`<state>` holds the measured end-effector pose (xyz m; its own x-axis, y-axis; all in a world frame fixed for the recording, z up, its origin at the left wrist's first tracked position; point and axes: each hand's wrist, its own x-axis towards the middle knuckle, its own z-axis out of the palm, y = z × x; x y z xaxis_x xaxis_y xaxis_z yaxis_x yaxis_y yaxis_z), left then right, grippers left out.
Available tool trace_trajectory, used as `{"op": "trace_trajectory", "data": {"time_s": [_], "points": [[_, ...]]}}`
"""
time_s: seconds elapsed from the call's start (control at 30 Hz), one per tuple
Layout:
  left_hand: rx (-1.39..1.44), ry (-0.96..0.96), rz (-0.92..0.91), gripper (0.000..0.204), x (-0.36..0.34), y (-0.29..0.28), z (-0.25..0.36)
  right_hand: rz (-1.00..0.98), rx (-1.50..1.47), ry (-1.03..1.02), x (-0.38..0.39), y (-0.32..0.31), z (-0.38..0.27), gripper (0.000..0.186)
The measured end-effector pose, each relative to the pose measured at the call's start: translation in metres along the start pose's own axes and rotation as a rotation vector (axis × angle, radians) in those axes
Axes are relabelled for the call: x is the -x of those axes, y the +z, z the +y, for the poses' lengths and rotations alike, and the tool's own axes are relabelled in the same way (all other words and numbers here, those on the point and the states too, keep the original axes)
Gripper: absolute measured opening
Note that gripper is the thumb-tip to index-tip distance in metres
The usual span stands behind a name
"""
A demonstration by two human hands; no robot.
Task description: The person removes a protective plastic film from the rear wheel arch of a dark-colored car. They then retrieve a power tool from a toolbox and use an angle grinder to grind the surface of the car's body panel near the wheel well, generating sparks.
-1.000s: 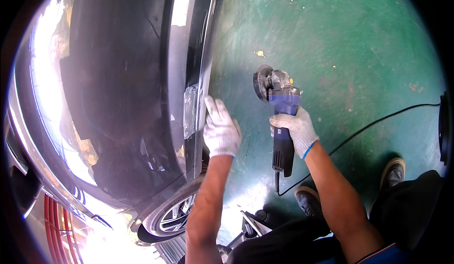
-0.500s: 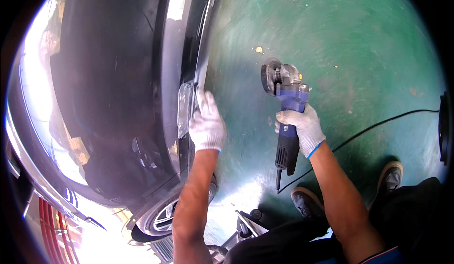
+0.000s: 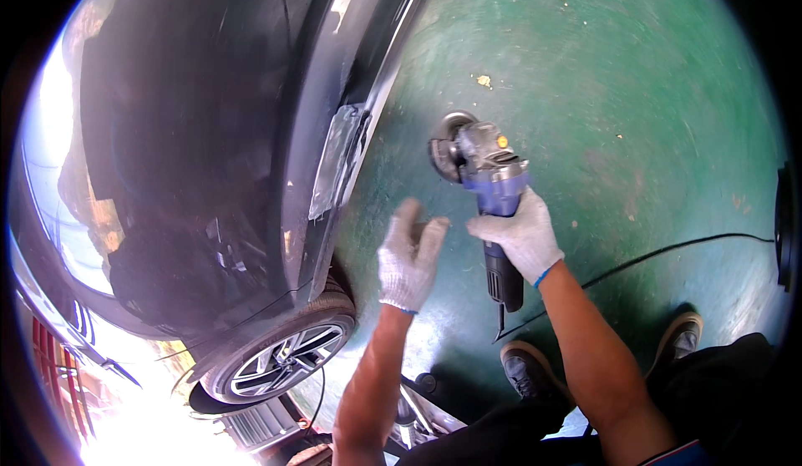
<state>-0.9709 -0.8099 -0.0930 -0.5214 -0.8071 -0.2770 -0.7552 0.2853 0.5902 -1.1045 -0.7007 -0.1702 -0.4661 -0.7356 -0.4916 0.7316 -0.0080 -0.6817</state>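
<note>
My right hand [image 3: 525,234], in a white knit glove, is wrapped round the body of a blue and black angle grinder [image 3: 499,195]. The grinder's disc and guard [image 3: 452,147] point up and to the left, and its cord leaves the lower end. My left hand [image 3: 411,257], gloved the same way, is in the air between the grinder and the car, fingers and thumb apart, touching nothing. Left of it is the dark car's lower side [image 3: 200,132], where a bare, greyish patch [image 3: 337,164] shows on the sill.
The car's wheel [image 3: 288,357] is at lower left. A black power cord [image 3: 652,253] crosses the green floor [image 3: 635,90] to a dark round object [image 3: 785,228] at the right. My shoes [image 3: 530,370] are below. Metal equipment [image 3: 409,412] stands near my legs.
My left hand has come off the car's sill and moved right and down, toward the grinder. The grinder has shifted slightly left in view. The car appears turned as the view moved.
</note>
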Motion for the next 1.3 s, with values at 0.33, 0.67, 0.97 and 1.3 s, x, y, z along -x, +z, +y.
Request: {"op": "trace_trajectory", "data": {"time_s": [0.33, 0.67, 0.97, 1.3], "points": [[0.666, -0.133, -0.125, 0.040, -0.007, 0.017, 0.026, 0.049, 0.834, -0.232, -0.012, 0.050, 0.004, 0.044], [0.629, -0.092, -0.042, 0.035, -0.020, 0.012, 0.032, 0.023, 0.849, -0.324, -0.023, 0.057, -0.007, 0.040], [0.600, -0.075, -0.016, 0.035, -0.020, 0.012, 0.031, 0.004, 0.893, -0.290, -0.026, 0.058, -0.008, 0.042], [0.569, -0.027, 0.006, 0.035, -0.022, 0.013, 0.029, 0.001, 0.896, -0.297, -0.028, 0.056, -0.006, 0.042]]}}
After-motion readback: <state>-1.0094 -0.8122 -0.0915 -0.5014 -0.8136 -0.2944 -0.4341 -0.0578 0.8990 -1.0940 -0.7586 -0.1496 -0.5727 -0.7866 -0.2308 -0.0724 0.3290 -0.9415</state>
